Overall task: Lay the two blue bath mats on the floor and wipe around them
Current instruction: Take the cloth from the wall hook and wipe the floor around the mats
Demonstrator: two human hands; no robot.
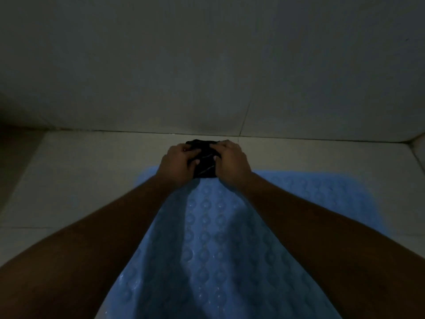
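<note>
Blue dimpled rubber bath mat (207, 238) lies flat; left hand (178, 163) and right hand (231, 162) together clutch a dark bunched cloth (204, 168), seemingly for wiping.

Rear wall (161, 65): large pale tiles, dimly lit, filling the upper half of the view. Wall grout joint (249, 109): a single thin line rising slightly rightward from the base of the wall. Base seam (115, 130): a dark line where the wall meets the pale tiled floor (80, 180). Floor grout joint (34, 227): runs crosswise at left. Brownish surface (16, 153): borders the far left edge; its nature cannot be told. Corner (411, 141): at far right.
</note>
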